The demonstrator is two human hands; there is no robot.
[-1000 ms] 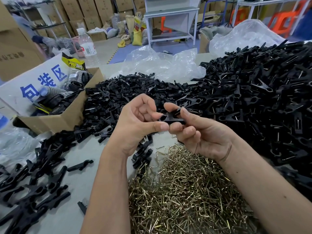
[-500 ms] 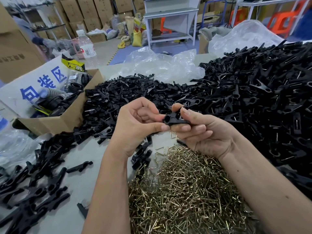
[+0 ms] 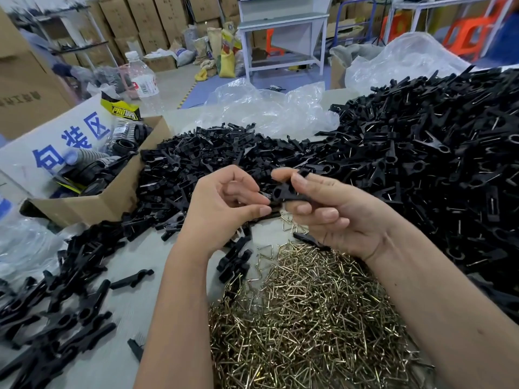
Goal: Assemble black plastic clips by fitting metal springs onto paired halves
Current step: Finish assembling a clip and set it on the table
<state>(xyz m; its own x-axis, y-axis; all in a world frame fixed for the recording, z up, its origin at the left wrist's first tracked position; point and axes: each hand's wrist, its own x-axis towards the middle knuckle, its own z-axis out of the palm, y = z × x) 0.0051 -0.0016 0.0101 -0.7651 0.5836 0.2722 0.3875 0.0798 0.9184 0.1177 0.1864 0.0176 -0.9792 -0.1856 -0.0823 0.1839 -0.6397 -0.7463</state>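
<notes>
Above the table's middle, my right hand (image 3: 334, 211) grips a black clip (image 3: 285, 192) made of paired halves, thumb on top and fingers curled under it. My left hand (image 3: 222, 206) pinches the clip's left end between thumb and forefinger. Whether a spring sits on the clip is hidden by my fingers. A heap of brass-coloured metal springs (image 3: 306, 313) lies below my hands. Loose black clip halves (image 3: 213, 153) are piled behind my hands.
A large mound of black clips (image 3: 438, 161) with springs fills the right side. More black clips (image 3: 56, 310) lie at the lower left. An open cardboard box (image 3: 112, 197) stands at the left; clear plastic bags (image 3: 269, 108) and a water bottle (image 3: 141, 80) sit behind.
Both hands have kept hold of the clip. The right hand has turned it, so that its round hole now faces me, and lifted it slightly.
</notes>
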